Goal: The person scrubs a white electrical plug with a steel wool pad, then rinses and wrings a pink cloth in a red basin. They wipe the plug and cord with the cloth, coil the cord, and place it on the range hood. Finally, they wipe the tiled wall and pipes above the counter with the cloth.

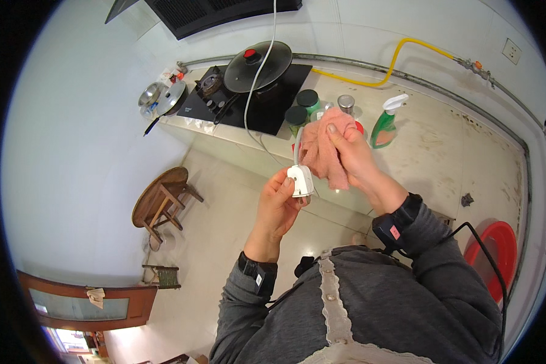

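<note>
My left hand (pixel 277 202) holds a white electrical plug (pixel 301 180) at its side, with the prongs pointing down. A grey-white cord (pixel 256 82) hangs from above across the hob; a short length of cord rises from the plug and passes beside the cloth. In my right hand (pixel 352 152) is a bunched pink cloth (pixel 324 150), pinched under the thumb just right of the plug. Whether the cloth touches the cord is hard to tell. Behind the cloth stand dark-lidded jars (pixel 307 98), a metal canister (pixel 346 103) and a red object, partly hidden.
A black gas hob (pixel 273 111) bears a lidded wok (pixel 258 67). Left of it lies a lidded pan (pixel 171 98). A green spray bottle (pixel 384 129) stands on the counter, with a yellow gas hose (pixel 393 61) behind. A red basin (pixel 505 245) is at right; a round wooden table (pixel 161 195) stands at left.
</note>
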`<action>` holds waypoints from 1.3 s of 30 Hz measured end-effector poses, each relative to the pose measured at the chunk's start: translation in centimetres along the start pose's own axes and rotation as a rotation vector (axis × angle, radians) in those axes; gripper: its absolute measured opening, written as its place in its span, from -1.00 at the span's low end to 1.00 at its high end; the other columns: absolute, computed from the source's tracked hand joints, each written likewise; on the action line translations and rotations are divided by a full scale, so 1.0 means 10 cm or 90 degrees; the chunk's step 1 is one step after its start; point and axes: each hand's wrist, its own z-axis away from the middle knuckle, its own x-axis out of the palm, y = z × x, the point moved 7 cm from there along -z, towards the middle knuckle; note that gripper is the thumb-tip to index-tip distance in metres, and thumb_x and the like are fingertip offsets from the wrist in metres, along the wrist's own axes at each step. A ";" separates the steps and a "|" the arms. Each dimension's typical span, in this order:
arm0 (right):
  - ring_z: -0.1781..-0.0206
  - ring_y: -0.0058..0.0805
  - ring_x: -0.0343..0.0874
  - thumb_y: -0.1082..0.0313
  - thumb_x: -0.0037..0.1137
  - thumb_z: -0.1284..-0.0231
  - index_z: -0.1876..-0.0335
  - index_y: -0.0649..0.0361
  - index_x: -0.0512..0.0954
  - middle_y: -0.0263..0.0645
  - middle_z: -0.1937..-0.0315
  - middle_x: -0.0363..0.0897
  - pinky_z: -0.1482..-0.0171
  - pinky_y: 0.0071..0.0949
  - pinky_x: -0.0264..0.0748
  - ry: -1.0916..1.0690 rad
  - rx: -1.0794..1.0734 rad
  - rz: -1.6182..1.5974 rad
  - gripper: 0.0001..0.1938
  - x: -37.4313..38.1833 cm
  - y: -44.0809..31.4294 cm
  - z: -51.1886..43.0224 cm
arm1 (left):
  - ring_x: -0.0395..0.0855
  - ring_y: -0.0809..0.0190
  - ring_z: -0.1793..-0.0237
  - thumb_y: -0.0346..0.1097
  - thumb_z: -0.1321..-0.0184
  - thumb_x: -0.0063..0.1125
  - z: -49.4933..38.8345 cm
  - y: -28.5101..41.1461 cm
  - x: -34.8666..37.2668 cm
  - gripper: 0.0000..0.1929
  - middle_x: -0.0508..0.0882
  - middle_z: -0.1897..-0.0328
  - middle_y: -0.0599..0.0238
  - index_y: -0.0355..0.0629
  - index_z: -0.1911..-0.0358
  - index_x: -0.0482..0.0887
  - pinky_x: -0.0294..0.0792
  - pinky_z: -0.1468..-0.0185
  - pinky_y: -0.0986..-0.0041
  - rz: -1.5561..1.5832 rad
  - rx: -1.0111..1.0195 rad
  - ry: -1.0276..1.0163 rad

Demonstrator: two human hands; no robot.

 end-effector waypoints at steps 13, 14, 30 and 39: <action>0.35 -0.55 0.49 0.32 0.02 -0.18 0.23 0.40 0.45 -0.22 0.38 0.52 0.28 -0.54 0.44 0.030 -0.069 0.343 -0.76 0.07 0.06 0.14 | 0.53 0.44 0.40 -0.32 -0.19 0.11 -0.07 -0.02 0.06 -0.73 0.62 0.29 0.34 -0.24 0.07 0.47 0.34 0.38 0.64 -0.227 0.047 0.047; 0.35 -0.55 0.49 0.33 0.01 -0.19 0.24 0.40 0.46 -0.23 0.40 0.52 0.29 -0.54 0.44 0.051 -0.038 0.257 -0.77 0.03 0.08 0.14 | 0.53 0.44 0.41 -0.32 -0.19 0.11 -0.08 -0.02 0.06 -0.74 0.62 0.29 0.34 -0.24 0.09 0.47 0.34 0.39 0.64 -0.227 0.047 0.039; 0.23 -0.69 0.41 0.31 0.12 -0.14 0.24 0.35 0.49 -0.37 0.32 0.51 0.18 -0.57 0.42 -0.143 0.055 0.512 -0.77 -0.47 0.08 0.37 | 0.51 0.42 0.38 -0.42 -0.03 0.09 0.18 0.26 -0.19 -0.77 0.55 0.35 0.38 -0.23 0.20 0.46 0.37 0.30 0.58 -0.245 0.084 0.020; 0.23 -0.29 0.57 0.16 0.21 0.07 0.32 0.34 0.53 -0.04 0.33 0.56 0.19 -0.37 0.47 -0.046 0.170 0.992 -0.65 -1.73 -0.27 0.52 | 0.26 0.39 0.71 -0.11 0.17 0.29 0.73 1.11 0.04 -0.62 0.36 0.68 0.41 -0.21 0.48 0.39 0.05 0.57 0.50 -0.281 0.228 0.069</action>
